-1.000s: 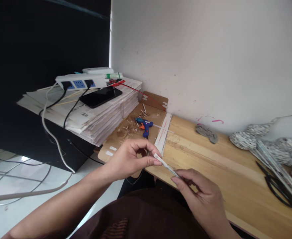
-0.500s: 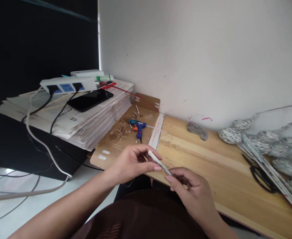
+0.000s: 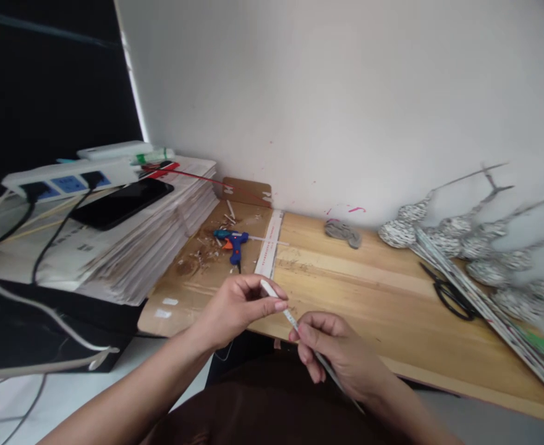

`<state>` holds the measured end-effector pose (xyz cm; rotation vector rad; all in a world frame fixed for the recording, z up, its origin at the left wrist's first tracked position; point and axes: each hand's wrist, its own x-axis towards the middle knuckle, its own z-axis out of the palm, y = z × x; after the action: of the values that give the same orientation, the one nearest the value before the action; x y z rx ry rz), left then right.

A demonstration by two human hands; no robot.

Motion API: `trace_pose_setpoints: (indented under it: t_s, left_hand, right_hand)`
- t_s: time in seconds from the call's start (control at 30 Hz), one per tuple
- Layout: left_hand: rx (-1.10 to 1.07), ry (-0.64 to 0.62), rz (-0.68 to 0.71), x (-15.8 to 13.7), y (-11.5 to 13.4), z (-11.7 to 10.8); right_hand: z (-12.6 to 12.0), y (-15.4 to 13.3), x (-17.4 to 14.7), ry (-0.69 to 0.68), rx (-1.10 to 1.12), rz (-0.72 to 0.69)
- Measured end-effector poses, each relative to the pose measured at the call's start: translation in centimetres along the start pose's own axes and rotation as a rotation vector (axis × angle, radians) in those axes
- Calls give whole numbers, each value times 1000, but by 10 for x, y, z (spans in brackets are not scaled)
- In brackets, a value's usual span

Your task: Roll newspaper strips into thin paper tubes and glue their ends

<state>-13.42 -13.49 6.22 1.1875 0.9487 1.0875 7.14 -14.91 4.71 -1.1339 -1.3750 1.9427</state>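
Note:
A thin rolled newspaper tube slants between my two hands, above the front edge of the wooden table. My left hand pinches it near its upper end, thumb on top. Lower down, my right hand has its fingers closed around the tube, and the thin tail runs on below that palm toward my lap. Beyond my left hand, a blue glue gun lies on a brown cardboard sheet strewn with scraps.
A paper stack at left carries a power strip and a phone. At right lie black scissors, a bundle of paper tubes and several woven gourd shapes. A grey cloth rests by the wall.
My view has turned to the right. The right hand has shifted its grip along the tube, and a long tail now shows below it. My left hand still pinches the upper end.

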Motion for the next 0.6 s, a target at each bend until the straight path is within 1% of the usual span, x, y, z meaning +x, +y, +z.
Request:
trace_pose_setpoints:
  t_s: [0.03, 0.07, 0.13, 0.17, 0.2, 0.23, 0.27, 0.3, 0.4, 0.43, 0.47, 0.57, 0.6]
  left_hand:
    - [14, 15, -15, 2, -2, 0]
    - [34, 32, -35, 4, -4, 1]
    - [56, 96, -57, 9, -9, 0]
    - [62, 103, -62, 12, -12, 0]
    - [68, 109, -76, 16, -15, 1]
    - [66, 107, -80, 20, -19, 1]
    - [67, 94, -87, 24, -22, 2]
    - [67, 81, -91, 28, -25, 4]
    - [64, 41, -108, 38, -31, 9]
    - [52, 38, -117, 41, -33, 10]
    - [30, 46, -127, 43, -34, 12]
    - [-56, 101, -170, 49, -39, 15]
    - [-80, 120, -192, 50, -41, 17]
  right_hand:
    - [-1, 0, -1, 17, -21, -10]
    - [-3, -1, -3, 62, -67, -46]
    - [-7, -2, -8, 201, -219, -174]
    - [-9, -2, -11, 267, -303, -239]
    - [-12, -1, -13, 320, -369, -286]
    - [-15, 0, -15, 347, -401, -298]
    - [-19, 2, -17, 339, -388, -269]
    - [-23, 4, -18, 299, -336, -209]
    - [-36, 10, -22, 143, -161, -7]
    - [-40, 11, -23, 136, -168, 12]
    - [-43, 12, -26, 171, -222, -10]
    - [-53, 12, -36, 375, -515, -173]
    - [-56, 11, -40, 406, -589, -197]
